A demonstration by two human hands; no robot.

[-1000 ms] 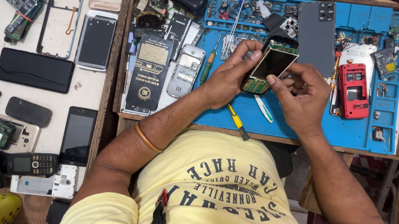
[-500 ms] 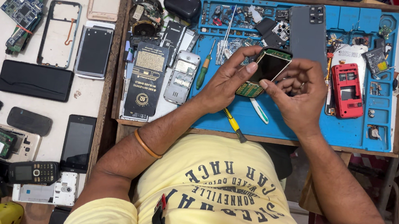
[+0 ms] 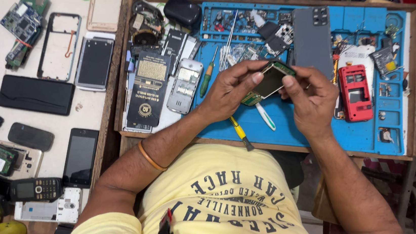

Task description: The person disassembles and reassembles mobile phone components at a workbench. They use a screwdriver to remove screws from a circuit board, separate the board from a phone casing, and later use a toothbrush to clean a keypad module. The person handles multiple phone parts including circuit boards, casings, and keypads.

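Cluttered repair worktop [image 3: 278, 131], blue mat. Both hands, left hand [image 3: 228, 91] and right hand [image 3: 314, 99], pinch bare phone board [image 3: 267, 82] above mat, fingers closed on edges. Looks light, stiff, fragile; grip edges only, avoid screen.

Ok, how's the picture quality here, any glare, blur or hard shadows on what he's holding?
Head view: even, soft light, no hard shadows; the phone board held between left hand and right hand is sharp, with mild sheen on its dark screen; the blue mat shows no glare; edges bend slightly.
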